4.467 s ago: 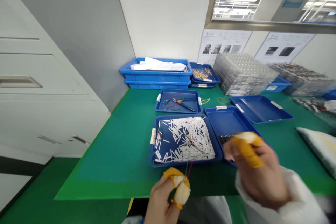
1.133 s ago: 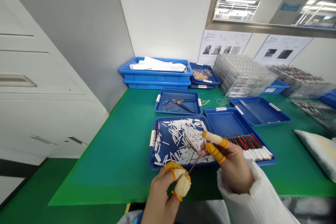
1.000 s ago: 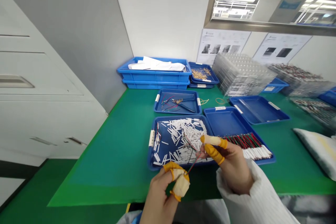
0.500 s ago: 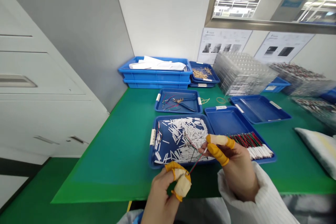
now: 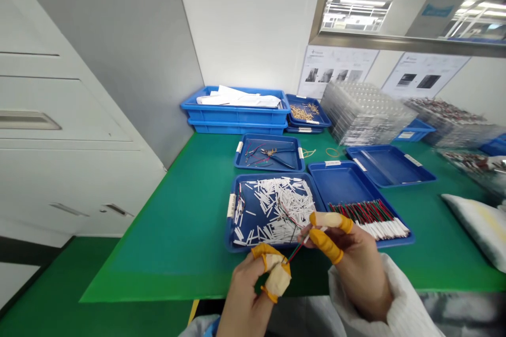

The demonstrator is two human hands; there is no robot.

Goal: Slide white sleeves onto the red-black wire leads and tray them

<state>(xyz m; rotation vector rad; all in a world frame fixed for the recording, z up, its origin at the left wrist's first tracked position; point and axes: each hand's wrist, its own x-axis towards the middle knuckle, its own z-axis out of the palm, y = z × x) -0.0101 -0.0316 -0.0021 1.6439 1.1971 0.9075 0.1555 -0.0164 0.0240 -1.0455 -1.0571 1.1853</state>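
Head view: fingers (image 5: 326, 245) hide wire ends (image 5: 295, 253).

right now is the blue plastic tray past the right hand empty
Not empty: the blue plastic tray holds a row of white-ended red and green wires

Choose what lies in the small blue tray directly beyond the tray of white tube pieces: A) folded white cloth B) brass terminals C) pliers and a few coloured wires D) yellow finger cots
C: pliers and thin coloured wires lie in that blue tray.
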